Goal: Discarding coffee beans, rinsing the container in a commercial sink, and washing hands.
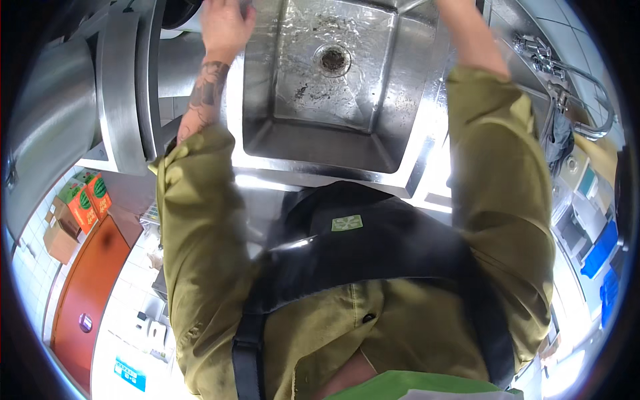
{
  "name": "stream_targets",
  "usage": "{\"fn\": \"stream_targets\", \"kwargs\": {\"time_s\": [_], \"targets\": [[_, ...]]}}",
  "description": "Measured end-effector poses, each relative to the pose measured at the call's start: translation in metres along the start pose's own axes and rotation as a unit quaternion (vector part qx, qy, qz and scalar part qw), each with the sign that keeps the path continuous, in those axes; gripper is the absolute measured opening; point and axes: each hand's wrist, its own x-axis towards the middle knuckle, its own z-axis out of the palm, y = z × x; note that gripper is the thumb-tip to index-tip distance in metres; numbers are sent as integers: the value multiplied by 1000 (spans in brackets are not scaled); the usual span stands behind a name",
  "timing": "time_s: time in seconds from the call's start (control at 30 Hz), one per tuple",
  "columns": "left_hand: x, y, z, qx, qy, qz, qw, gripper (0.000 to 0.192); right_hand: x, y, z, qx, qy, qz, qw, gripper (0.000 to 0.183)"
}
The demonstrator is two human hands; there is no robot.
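Note:
My left hand [225,27] is at the top edge, over the left rim of a stainless steel sink [320,142]. Its fingers run up out of the picture, so whatever it may hold is hidden. My right hand is beyond the top edge; only that forearm [475,40] shows, over the sink's right side. Shallow water and dark scraps of debris lie on the sink floor around a round drain strainer [333,59].
Chrome taps with a curved spout [595,120] stand at the right, with a grey cloth [559,140] hanging there. Large steel equipment [55,110] rises at the left. Cardboard cartons [62,235] and an orange door [90,295] are behind it.

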Motion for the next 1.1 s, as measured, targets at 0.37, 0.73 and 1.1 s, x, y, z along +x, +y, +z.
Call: {"fn": "stream_targets", "kwargs": {"time_s": [0.37,0.73,1.1], "targets": [[2,-5,19,58,-24,-139,988,97,-275,-95,221,107,-484,117,861,40],[5,-13,21,78,-44,-152,984,96,-266,-163,249,189,-411,217,865,36],[5,-12,20,90,-42,-157,983,96,-306,-169,200,190,-520,118,824,33]]}}
